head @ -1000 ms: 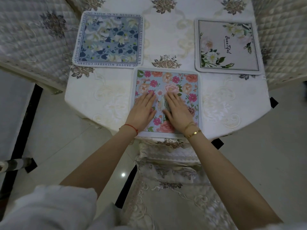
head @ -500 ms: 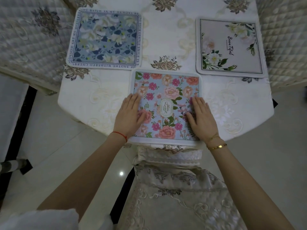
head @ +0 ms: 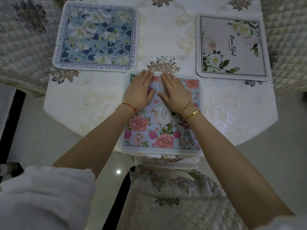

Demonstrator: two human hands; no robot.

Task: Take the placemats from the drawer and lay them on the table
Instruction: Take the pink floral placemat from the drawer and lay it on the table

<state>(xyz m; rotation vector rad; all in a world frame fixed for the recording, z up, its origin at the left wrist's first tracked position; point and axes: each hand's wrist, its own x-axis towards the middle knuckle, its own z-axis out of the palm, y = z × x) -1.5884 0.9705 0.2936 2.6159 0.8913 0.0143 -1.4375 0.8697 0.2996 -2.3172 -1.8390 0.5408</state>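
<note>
Three placemats lie flat on the white embroidered table [head: 86, 103]. A blue floral placemat [head: 95, 36] sits at the far left, a pale placemat with white flowers [head: 231, 47] at the far right. A pink rose placemat [head: 162, 128] lies at the table's near edge, in the middle. My left hand [head: 140, 91] and my right hand [head: 174, 92] press flat on its far half, side by side, fingers straight and pointing away, fingertips at its far edge.
A chair with a lace cover [head: 174, 196] is tucked under the table just below the rose placemat. Quilted chair covers [head: 20, 47] flank the table on the left and on the right [head: 287, 39]. Glossy tiled floor [head: 41, 143] surrounds it.
My hands went from the placemat's centre out to its left and right sides, then came back together and slid up to its far edge.
</note>
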